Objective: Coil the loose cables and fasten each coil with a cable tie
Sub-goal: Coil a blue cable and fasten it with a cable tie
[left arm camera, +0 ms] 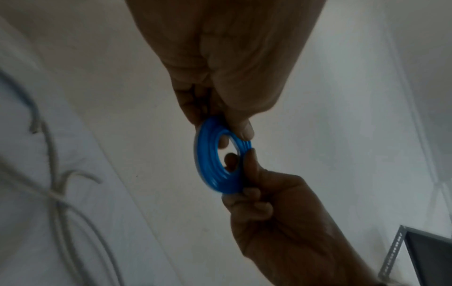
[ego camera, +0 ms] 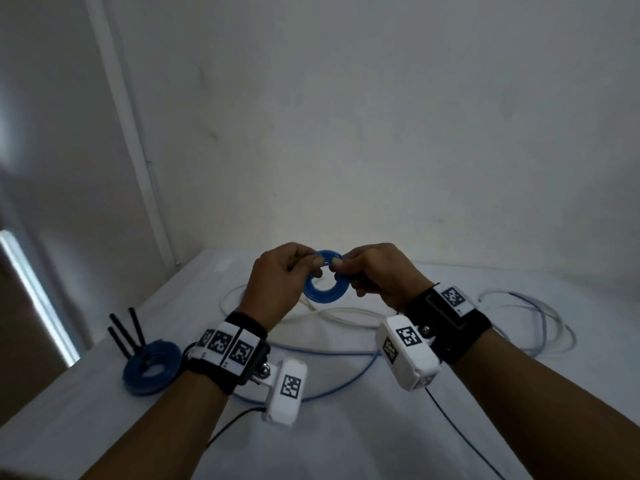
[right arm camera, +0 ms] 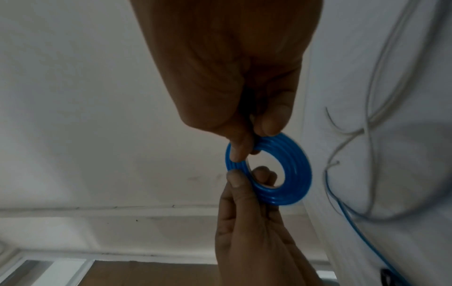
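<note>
**A:** Coil of blue cable (ego camera: 320, 279): you hold it up above the table (ego camera: 346, 427), left hand (ego camera: 277, 277) and right hand (ego camera: 381, 271) each pinching its upper rim between thumb and fingers.

**B:** How do I finish it well?

**A:** Keep one pinch tight so the turns stay flat while you fetch a black cable tie (ego camera: 122, 336) by the tied blue coil (ego camera: 152, 368).

**B:** Any containers?

**A:** None visible; loose white cable (ego camera: 346, 318) lies on the table.
</note>
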